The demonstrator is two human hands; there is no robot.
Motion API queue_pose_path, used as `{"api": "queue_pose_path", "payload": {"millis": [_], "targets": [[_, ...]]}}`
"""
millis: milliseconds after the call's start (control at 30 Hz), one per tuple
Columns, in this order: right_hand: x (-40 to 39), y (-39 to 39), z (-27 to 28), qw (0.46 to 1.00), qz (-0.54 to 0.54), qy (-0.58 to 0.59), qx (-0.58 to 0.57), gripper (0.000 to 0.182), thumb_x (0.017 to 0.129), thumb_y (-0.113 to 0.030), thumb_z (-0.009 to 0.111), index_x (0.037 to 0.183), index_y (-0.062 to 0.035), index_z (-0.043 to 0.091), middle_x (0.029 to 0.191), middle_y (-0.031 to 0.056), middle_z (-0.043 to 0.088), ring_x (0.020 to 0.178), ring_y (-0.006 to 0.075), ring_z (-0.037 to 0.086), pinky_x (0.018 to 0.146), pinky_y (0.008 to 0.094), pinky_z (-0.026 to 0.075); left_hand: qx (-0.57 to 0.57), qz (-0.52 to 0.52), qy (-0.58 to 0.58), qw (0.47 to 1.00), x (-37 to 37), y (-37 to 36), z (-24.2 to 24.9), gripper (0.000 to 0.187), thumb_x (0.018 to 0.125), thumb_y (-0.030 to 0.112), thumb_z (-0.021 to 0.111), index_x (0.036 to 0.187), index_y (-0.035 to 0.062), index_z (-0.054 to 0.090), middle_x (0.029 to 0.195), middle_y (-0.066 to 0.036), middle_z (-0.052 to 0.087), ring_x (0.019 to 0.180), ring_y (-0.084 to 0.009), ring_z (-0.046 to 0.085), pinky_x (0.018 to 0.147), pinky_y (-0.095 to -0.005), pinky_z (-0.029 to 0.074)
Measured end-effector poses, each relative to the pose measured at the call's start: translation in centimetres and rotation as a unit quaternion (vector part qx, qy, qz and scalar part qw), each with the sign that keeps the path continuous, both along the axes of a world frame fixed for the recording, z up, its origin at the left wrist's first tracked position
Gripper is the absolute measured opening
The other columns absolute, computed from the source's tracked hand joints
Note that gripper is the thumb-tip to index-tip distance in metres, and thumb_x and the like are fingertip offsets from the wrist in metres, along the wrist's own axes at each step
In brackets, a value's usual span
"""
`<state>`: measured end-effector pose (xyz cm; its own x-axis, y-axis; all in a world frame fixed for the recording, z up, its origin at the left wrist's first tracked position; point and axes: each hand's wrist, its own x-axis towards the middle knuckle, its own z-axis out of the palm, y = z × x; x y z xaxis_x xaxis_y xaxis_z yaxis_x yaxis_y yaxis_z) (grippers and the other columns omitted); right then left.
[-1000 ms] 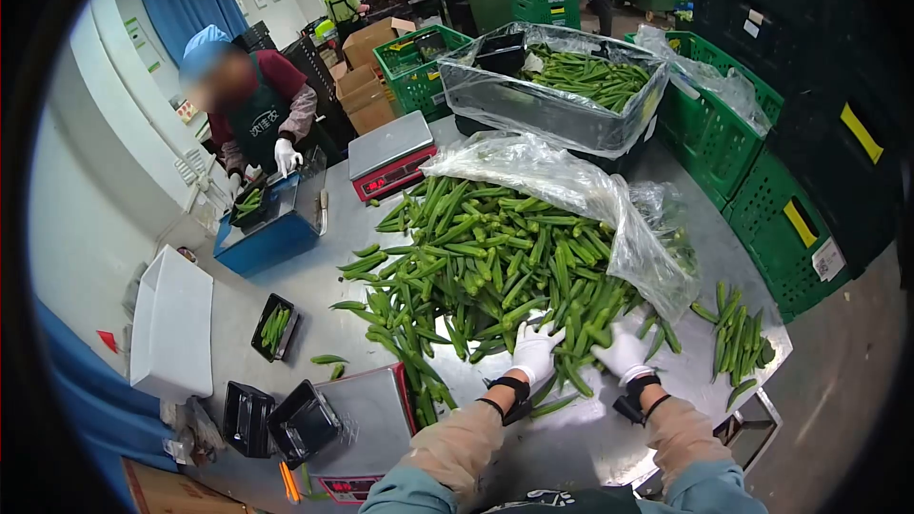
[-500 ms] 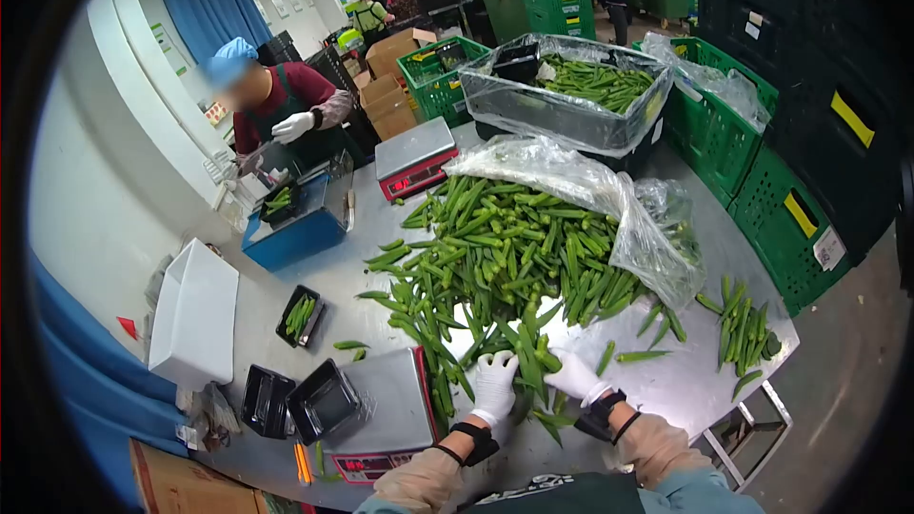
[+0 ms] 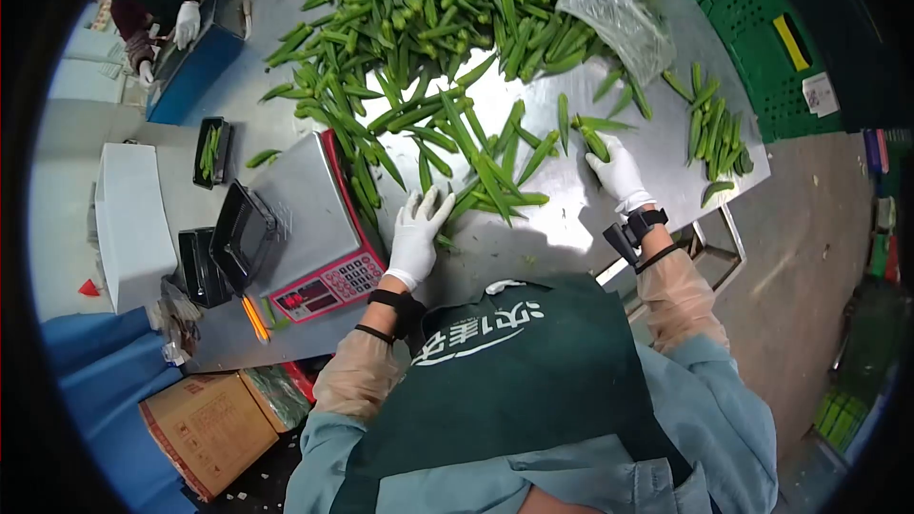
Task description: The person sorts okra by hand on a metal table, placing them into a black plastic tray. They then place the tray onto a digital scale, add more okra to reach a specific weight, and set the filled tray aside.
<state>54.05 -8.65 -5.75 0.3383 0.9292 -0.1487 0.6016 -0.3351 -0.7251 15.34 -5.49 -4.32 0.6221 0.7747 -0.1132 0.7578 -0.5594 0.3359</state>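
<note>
My left hand (image 3: pixel 416 240), in a white glove, lies on the metal table with its fingers stretched out and apart. It holds nothing, and its fingertips are beside loose okra pods (image 3: pixel 490 181). Farther right, my gloved right hand (image 3: pixel 619 174) is closed on an okra pod (image 3: pixel 593 141) between thumb and fingers. Beyond both hands spreads a large okra pile (image 3: pixel 409 29). A smaller okra group (image 3: pixel 714 133) lies near the table's right edge.
Left of my left hand stands a scale (image 3: pixel 309 219), with a black tray (image 3: pixel 243 233) on its edge. Another black tray (image 3: pixel 211 152) holds okra. A clear plastic sheet (image 3: pixel 614 14) covers the pile's right side. A co-worker's gloved hand (image 3: pixel 188 24) is at upper left.
My view has tilted down. My hands have moved apart: the left is now open by the scale, the right farther right with a pod. The okra in front is spread out more.
</note>
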Motion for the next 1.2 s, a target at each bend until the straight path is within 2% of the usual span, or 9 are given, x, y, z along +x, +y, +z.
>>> {"api": "queue_pose_path", "payload": {"millis": [267, 333, 433, 567, 733, 867, 967, 1133, 1200], "targets": [[-3.6, -2.5, 2.4, 0.993, -0.011, -0.111, 0.045, 0.042, 0.083, -0.012, 0.067, 0.124, -0.0066, 0.060, 0.124, 0.0157, 0.060, 0.115, 0.0300, 0.057, 0.098, 0.0358, 0.045, -0.055, 0.081, -0.043, 0.994, -2.7, -2.8, 0.7, 0.075, 0.071, -0.014, 0.048, 0.140, 0.0154, 0.051, 0.145, -0.017, 0.045, 0.133, -0.0404, 0.040, 0.112, -0.0456, 0.032], [-6.3, -2.1, 3.5, 0.996, 0.010, -0.035, 0.080, 0.041, 0.083, -0.012, 0.067, 0.123, -0.0072, 0.061, 0.123, 0.0146, 0.061, 0.113, 0.0296, 0.057, 0.096, 0.0365, 0.047, -0.053, 0.203, -0.223, 0.952, -3.1, -3.2, 0.4, 0.052, 0.080, -0.014, 0.051, 0.126, 0.0077, 0.062, 0.125, -0.015, 0.062, 0.114, -0.0292, 0.060, 0.099, -0.0377, 0.047], [-10.7, -0.6, 3.2, 0.985, 0.120, -0.013, 0.122, 0.043, 0.082, -0.021, 0.071, 0.120, -0.0053, 0.060, 0.117, 0.0142, 0.061, 0.110, 0.0302, 0.058, 0.091, 0.0382, 0.049, -0.110, 0.386, -0.341, 0.850, -1.5, -2.4, 2.2, 0.026, 0.094, 0.001, 0.057, 0.119, 0.0029, 0.065, 0.102, -0.008, 0.071, 0.092, -0.0140, 0.067, 0.084, -0.0266, 0.051], [-15.0, 2.5, 0.6, 0.976, 0.141, -0.127, 0.109, 0.050, 0.079, -0.031, 0.073, 0.118, -0.0035, 0.057, 0.104, 0.0142, 0.060, 0.103, 0.0317, 0.059, 0.084, 0.0403, 0.051, -0.110, 0.354, -0.326, 0.870, 0.7, -1.1, 2.1, 0.022, 0.093, 0.011, 0.063, 0.111, -0.0010, 0.067, 0.094, -0.009, 0.072, 0.088, -0.0119, 0.066, 0.080, -0.0269, 0.050], [-13.8, 5.0, -0.7, 0.971, 0.132, -0.188, 0.058, 0.037, 0.069, -0.028, 0.074, 0.098, -0.0073, 0.063, 0.091, 0.0131, 0.064, 0.089, 0.0325, 0.064, 0.078, 0.0415, 0.052, -0.050, 0.284, -0.157, 0.944, 4.8, -0.2, 1.0, 0.026, 0.083, 0.025, 0.072, 0.099, 0.0052, 0.069, 0.087, -0.017, 0.069, 0.082, -0.0343, 0.068, 0.073, -0.0408, 0.053], [-9.5, 4.2, 3.5, 0.986, 0.060, 0.149, -0.047, 0.041, 0.072, -0.024, 0.070, 0.104, 0.0002, 0.065, 0.088, 0.0150, 0.068, 0.081, 0.0244, 0.065, 0.074, 0.0354, 0.051, -0.059, 0.249, -0.063, 0.965, 5.1, 0.8, -0.1, 0.031, 0.078, 0.029, 0.074, 0.098, 0.0054, 0.067, 0.096, -0.017, 0.063, 0.088, -0.0383, 0.064, 0.075, -0.0456, 0.051], [-6.5, 2.3, 5.0, 0.901, -0.011, 0.432, -0.038, 0.026, 0.082, -0.013, 0.065, 0.104, 0.0001, 0.066, 0.076, 0.0036, 0.066, 0.071, 0.0078, 0.060, 0.064, 0.0248, 0.048, -0.048, 0.261, -0.221, 0.938, 3.2, 1.7, -0.8, 0.027, 0.078, 0.020, 0.075, 0.095, 0.0014, 0.064, 0.093, -0.014, 0.063, 0.080, -0.0307, 0.062, 0.070, -0.0404, 0.050], [-9.1, 0.7, 6.8, 0.962, 0.096, 0.225, -0.125, 0.028, 0.077, -0.011, 0.068, 0.100, 0.0025, 0.060, 0.071, 0.0071, 0.065, 0.064, 0.0143, 0.064, 0.060, 0.0296, 0.051, -0.280, 0.404, -0.381, 0.783, 0.3, 3.3, 4.3, 0.023, 0.084, 0.012, 0.074, 0.102, 0.0035, 0.061, 0.081, 0.001, 0.064, 0.062, -0.0019, 0.051, 0.055, -0.0174, 0.038], [-11.7, -0.1, 4.9, 0.971, 0.202, -0.122, -0.049, 0.031, 0.075, -0.014, 0.070, 0.098, 0.0018, 0.057, 0.077, 0.0143, 0.066, 0.069, 0.0258, 0.067, 0.061, 0.0349, 0.052, -0.270, 0.408, -0.390, 0.780, -0.1, 3.3, 5.3, 0.028, 0.083, 0.010, 0.074, 0.106, 0.0008, 0.060, 0.083, 0.000, 0.064, 0.065, -0.0066, 0.056, 0.059, -0.0209, 0.044]]}}
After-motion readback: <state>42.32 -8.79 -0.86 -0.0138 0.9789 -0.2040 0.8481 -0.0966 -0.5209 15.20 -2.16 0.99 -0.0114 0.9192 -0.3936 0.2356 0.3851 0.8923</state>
